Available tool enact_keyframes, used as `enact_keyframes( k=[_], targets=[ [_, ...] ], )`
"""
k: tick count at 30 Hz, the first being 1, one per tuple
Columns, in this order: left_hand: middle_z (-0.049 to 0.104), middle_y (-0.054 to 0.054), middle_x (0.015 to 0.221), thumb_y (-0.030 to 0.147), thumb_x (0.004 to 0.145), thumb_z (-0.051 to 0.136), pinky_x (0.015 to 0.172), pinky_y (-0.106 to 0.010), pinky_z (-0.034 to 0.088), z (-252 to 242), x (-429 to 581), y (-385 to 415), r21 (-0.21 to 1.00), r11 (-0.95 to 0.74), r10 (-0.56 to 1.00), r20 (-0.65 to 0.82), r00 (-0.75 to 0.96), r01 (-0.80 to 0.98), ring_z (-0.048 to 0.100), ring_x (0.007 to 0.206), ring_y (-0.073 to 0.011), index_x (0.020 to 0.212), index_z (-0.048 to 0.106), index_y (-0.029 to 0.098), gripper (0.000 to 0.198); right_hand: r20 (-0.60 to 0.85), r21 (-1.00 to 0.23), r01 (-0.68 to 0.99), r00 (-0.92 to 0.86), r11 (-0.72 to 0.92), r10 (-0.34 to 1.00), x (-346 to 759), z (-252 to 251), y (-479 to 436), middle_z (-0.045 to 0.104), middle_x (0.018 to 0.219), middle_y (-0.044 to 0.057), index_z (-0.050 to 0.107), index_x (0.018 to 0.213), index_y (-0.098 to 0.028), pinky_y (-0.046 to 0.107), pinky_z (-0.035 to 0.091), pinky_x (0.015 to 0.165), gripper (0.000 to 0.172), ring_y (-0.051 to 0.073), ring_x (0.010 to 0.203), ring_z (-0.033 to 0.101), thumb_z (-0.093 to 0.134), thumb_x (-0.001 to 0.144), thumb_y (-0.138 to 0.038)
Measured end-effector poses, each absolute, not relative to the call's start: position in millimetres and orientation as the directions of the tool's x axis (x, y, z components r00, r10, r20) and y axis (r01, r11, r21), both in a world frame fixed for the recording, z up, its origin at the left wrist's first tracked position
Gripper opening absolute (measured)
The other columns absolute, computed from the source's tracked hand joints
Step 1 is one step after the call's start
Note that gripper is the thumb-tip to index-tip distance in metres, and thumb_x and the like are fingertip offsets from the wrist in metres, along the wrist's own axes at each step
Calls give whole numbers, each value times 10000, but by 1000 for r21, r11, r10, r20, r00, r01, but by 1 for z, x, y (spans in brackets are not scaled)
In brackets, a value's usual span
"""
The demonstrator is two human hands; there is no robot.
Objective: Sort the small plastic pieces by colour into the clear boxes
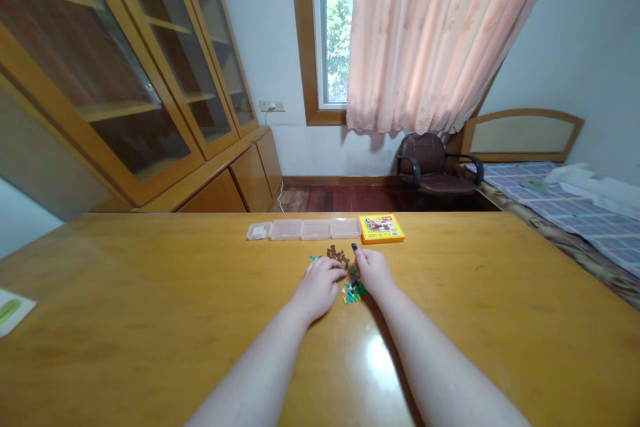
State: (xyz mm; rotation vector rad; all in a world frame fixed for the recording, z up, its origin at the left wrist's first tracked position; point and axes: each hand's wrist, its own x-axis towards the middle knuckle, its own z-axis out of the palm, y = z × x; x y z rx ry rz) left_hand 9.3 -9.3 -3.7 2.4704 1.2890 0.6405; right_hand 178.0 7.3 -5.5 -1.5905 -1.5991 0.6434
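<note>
Just below the centre of the frame, brown pieces [336, 253] lie just above the loosely curled left hand [321, 285], and multicoloured pieces [351, 291] between it and the more tightly curled right hand [374, 269]; I cannot tell whether either grips anything. Above, a yellow box [382, 229] sits right of clear trays [286, 230].

Has 2 bare hands, a left hand [320, 285] and a right hand [375, 271], with rounded backs and tapering fingers [336, 265], joined by narrow wrists to 2 smooth, bare forearms [433, 347] widening away from the wrists, plus 1 black patch [355, 247] at the right thumb tip, too small to identify.
</note>
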Motion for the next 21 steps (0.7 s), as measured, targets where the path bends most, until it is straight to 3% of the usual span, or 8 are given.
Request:
enact_keyframes(
  k=[5,12,17,21],
  targets=[
    [617,-45,1084,75,740,486,973,-389,362,-4,8,-6,435,-458,889,237,392,775,492,1042,-204,992,676,230,352,171,-808,582,88,89,981,177,-6,8,582,509,20,549,526,-181,227,289,504,513,137,510,524,328,890,-468],
    [616,-37,1075,69,735,484,971,-377,370,-1,9,-8,439,-475,880,225,419,763,494,1037,-201,963,676,235,341,193,-796,575,-55,189,980,176,-9,8,614,575,23,585,582,-173,224,307,541,436,138,552,531,349,878,-389],
    [568,-39,1189,99,745,478,1021,-403,340,0,10,-11,428,-553,830,213,515,714,454,1123,-209,1127,622,276,445,214,-824,550,75,139,974,179,-7,9,587,547,20,554,557,-176,228,318,542,438,139,548,526,332,874,-381],
    [524,-33,1276,126,758,487,1061,-452,286,-4,10,-11,405,-564,822,195,535,719,410,1186,-229,1125,628,293,427,214,-858,502,155,109,965,182,-9,11,586,545,23,538,541,-181,233,341,553,429,142,551,533,329,866,-369]
  ],
)
